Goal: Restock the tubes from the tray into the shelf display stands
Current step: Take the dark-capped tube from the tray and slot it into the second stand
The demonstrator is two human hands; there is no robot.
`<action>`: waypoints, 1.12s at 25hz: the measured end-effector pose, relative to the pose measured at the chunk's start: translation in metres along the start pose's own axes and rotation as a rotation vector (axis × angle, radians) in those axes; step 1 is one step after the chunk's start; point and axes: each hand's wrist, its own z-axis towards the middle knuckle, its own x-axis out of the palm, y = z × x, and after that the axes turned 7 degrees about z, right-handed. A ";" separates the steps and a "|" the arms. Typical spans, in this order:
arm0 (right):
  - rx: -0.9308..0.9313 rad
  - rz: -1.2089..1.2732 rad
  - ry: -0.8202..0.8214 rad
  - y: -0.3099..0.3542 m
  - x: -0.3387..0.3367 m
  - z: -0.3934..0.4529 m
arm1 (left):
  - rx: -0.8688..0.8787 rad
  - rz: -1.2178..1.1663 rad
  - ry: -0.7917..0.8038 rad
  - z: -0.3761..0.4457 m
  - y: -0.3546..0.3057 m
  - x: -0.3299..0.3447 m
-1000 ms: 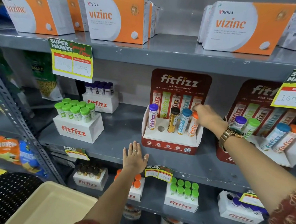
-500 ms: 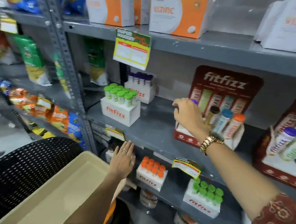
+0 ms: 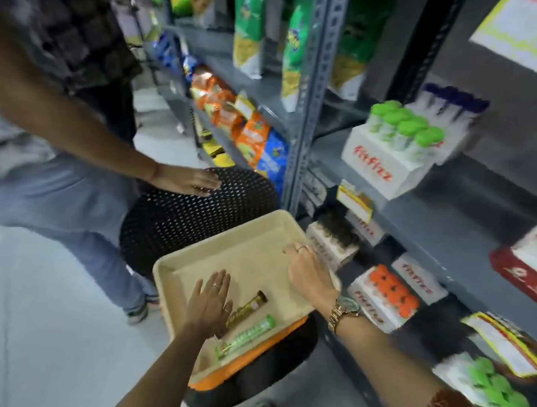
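Now that the person has turned away from the shelf, both hands are down over the tray (image 3: 194,263), where a second ago the right hand was up at the red stand. The left hand (image 3: 209,306) is flat and open, fingers spread, holding nothing, just beside the brown tube (image 3: 247,309). The right hand (image 3: 310,273) is at the far edge of the tray, fingers curled, and it is hard to tell if it grips anything. The brown tube lies in the tray, and a green tube (image 3: 246,337) lies near it. These two look like the last ones to put away, so the job seems close to done. Another person's hand (image 3: 188,179) rests on the black chair (image 3: 181,220) behind the tray.
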 end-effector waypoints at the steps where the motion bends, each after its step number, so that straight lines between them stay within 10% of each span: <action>1: -0.033 -0.008 0.067 0.007 0.020 0.003 | -0.023 -0.012 0.025 -0.004 0.010 0.010; 10: -0.215 -0.166 0.599 0.002 0.146 0.007 | -0.167 -0.128 0.111 0.014 0.039 0.076; 28: 0.012 0.106 0.608 -0.018 0.094 0.029 | -0.099 -0.096 0.188 0.033 0.036 0.075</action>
